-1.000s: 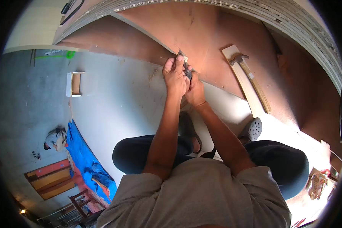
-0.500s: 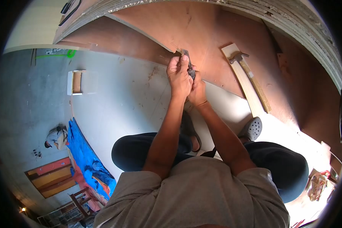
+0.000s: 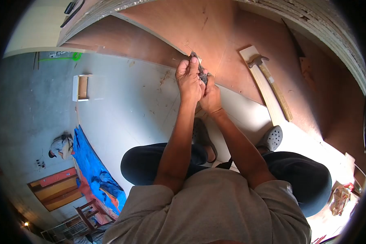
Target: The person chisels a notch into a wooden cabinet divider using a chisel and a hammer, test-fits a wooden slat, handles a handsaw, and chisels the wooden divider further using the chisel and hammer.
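Observation:
A dark, narrow hand tool (image 3: 203, 76) sits between my two hands at the edge of the brown wooden panel (image 3: 221, 55); its exact kind is hard to make out. My left hand (image 3: 188, 83) is closed on its upper part, thumb laid along it. Just below and to the right, my right hand (image 3: 211, 96) wraps round its lower part, with some fingers hidden. A small pale bit shows beside the tool's upper end. To the right, a claw hammer (image 3: 274, 87) with a wooden handle lies partly over a pale wooden strip (image 3: 261, 87).
A handsaw (image 3: 299, 49) lies at the upper right. Layered board edges (image 3: 309, 18) arch overhead. Shavings are scattered on the white floor (image 3: 138, 110). Left stand a small open box (image 3: 82, 88) and a blue tarp (image 3: 91, 158), with another person (image 3: 62, 145) crouched beside it.
Both hands have shifted very slightly, and the tool's upper end has tilted a little to the left. My view has moved slightly, showing more of the saw.

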